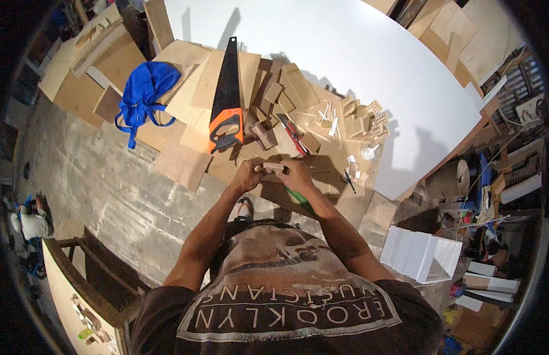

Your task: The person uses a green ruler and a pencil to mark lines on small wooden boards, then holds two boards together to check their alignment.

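Note:
Between my two hands, just over the near edge of the worktable, is a small light wooden block (pixel 273 167). My left hand (pixel 248 176) pinches its left end, and my right hand (pixel 296 175) grips the right end. Beyond my left hand lies a handsaw (pixel 226 97) with a black blade and an orange and black handle, its blade pointing away from me. A red and black tool (pixel 292 135) rests among wood offcuts past my right hand. Some of the fingers are hidden behind the block and each other.
A blue cloth bag or apron (pixel 145 94) lies on wooden boards (pixel 183 163) at the left. Wood blocks (pixel 297 83) crowd the table's middle, with perforated pieces (pixel 376 121) and a dark pen-like tool (pixel 349 180) to their right. A white panel (pixel 369 53) spans the back. A white box (pixel 419 254) stands lower right.

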Tool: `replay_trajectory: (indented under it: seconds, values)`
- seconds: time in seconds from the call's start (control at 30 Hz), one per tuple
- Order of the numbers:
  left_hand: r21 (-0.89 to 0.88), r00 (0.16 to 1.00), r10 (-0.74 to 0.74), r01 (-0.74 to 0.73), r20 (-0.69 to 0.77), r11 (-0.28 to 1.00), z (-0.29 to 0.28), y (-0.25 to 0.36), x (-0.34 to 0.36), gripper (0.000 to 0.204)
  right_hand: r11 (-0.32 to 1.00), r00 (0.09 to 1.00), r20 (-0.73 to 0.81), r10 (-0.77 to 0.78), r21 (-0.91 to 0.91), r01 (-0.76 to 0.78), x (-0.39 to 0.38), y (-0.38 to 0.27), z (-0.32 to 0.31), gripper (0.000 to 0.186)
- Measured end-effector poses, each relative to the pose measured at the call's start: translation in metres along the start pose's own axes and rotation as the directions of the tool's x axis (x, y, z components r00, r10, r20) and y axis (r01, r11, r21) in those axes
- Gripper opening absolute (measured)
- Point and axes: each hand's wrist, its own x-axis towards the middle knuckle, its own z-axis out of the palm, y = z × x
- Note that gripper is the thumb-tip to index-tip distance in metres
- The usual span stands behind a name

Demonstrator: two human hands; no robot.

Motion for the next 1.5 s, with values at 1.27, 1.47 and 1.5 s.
replay_trajectory:
  seconds: [1.27,1.47,1.5]
  values:
    - [-0.739,0.903,-0.177,0.423,0.391,0.524,0.025,0.218,0.010,0.033,0.782,0.948,-0.255,-0.193,0.543,0.305,-0.117,-0.049,-0.159,0.102]
    - [-0.546,0.962,-0.134,0.246,0.237,0.801,0.022,0.200,0.008,0.022,0.792,0.905,-0.367,-0.214,0.477,0.381,-0.106,-0.038,-0.141,0.094]
    - [-0.324,0.985,-0.009,0.065,0.172,0.944,0.019,0.187,0.009,0.019,0.802,0.881,-0.402,-0.248,0.425,0.420,-0.102,-0.033,-0.135,0.092]
